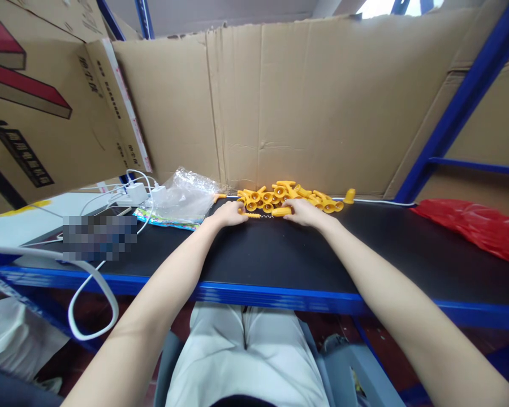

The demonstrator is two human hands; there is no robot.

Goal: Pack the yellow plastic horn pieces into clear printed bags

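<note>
My left hand [230, 213] pinches a small yellow threaded plastic piece [253, 215], which points right. My right hand [302, 213] is closed on a thicker yellow plastic piece [281, 212], its end facing left. In the gap between the two pieces a thin, pale zigzag thing [266, 217], like a spring, shows against the black tabletop [275, 254]; whether it touches either piece I cannot tell. Just behind both hands lies a heap of yellow plastic parts with round cup-like ends [266, 198].
One yellow part [349, 196] stands apart, right of the heap. A clear plastic bag [182, 195] lies at left, near white chargers and cables [136, 193]. Red plastic [470, 223] covers the right end. A cardboard wall [322, 107] closes the back; a blue edge [271, 297] runs in front.
</note>
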